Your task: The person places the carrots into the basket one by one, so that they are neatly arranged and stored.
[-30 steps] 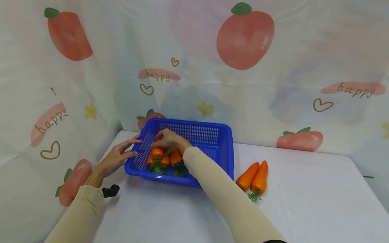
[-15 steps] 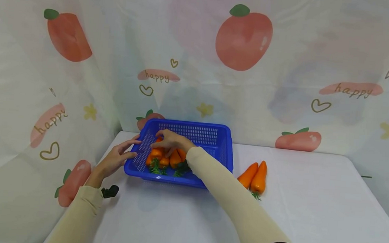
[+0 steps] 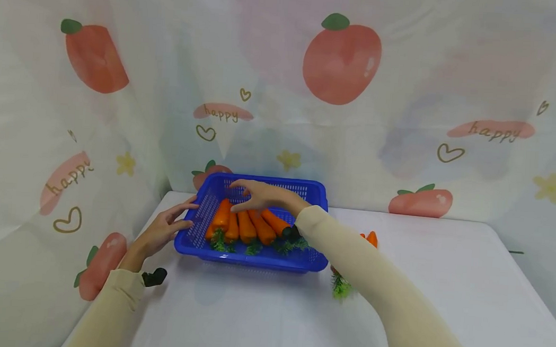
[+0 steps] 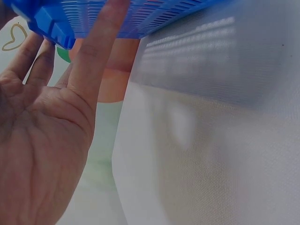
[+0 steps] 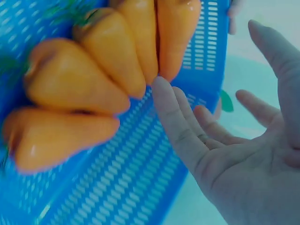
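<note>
A blue plastic basket [image 3: 253,261] stands on the table, with several orange carrots [image 3: 247,227] lying in a row inside, green tops toward the front. My left hand [image 3: 162,230] touches the basket's left rim; in the left wrist view its thumb [image 4: 93,56] lies straight along the slotted wall. Above the carrots hovers my right hand [image 3: 267,195], its fingers spread and nothing in them. The right wrist view shows this bare palm and the carrots [image 5: 70,77] apart from it.
Right of the basket, more carrots [image 3: 372,238] lie on the white tabletop [image 3: 443,279], mostly hidden behind the right sleeve [image 3: 376,280]. Their green leaves [image 3: 341,286] show below the sleeve. A printed cloth [image 3: 407,86] hangs along the back and left.
My right hand has come off the carrots at the basket's left and moved right, its fingers opening. The row of carrots now shows. The left hand stays at the rim.
</note>
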{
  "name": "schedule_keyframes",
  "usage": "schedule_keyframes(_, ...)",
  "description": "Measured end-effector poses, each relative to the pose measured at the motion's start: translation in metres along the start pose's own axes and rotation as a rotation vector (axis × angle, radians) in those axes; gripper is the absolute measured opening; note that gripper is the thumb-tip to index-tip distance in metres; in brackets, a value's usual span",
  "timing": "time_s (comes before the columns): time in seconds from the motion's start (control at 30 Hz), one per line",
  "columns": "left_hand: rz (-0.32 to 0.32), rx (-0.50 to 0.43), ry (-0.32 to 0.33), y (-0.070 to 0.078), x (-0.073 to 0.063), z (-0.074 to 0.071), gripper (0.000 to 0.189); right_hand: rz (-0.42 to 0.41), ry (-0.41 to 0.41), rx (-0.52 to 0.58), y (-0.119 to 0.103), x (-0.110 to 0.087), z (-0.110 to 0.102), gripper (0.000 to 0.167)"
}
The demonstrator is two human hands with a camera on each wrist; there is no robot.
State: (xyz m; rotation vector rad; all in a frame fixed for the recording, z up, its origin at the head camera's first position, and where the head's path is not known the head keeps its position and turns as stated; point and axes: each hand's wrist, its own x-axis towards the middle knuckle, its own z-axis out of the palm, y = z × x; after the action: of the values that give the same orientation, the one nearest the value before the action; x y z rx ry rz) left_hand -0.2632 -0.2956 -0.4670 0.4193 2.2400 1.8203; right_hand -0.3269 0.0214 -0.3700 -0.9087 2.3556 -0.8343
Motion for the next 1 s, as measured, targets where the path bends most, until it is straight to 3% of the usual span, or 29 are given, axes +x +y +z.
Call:
schedule_keyframes(0.2, -0.003, -0.002, 0.001, 0.000, 0.000, 0.000, 0.053, -0.057, 0.056, -0.122, 0.006, -0.029, -0.018, 0.075)
schedule_keyframes(0.47, -0.002, -0.001, -0.007, 0.000, -0.001, 0.000, 0.053, -0.146, 0.139, -0.170, 0.011, -0.080, -0.039, 0.080)
schedule_keyframes(0.7, 0.008, -0.009, -0.007, 0.000, -0.001, 0.000, 0.051, -0.188, 0.240, -0.157, 0.032, -0.129, -0.050, 0.082)
schedule_keyframes(1.0, 0.010, 0.007, -0.011, 0.003, -0.003, 0.002, 0.053, -0.082, 0.382, -0.151, 0.060, -0.192, -0.050, 0.082)
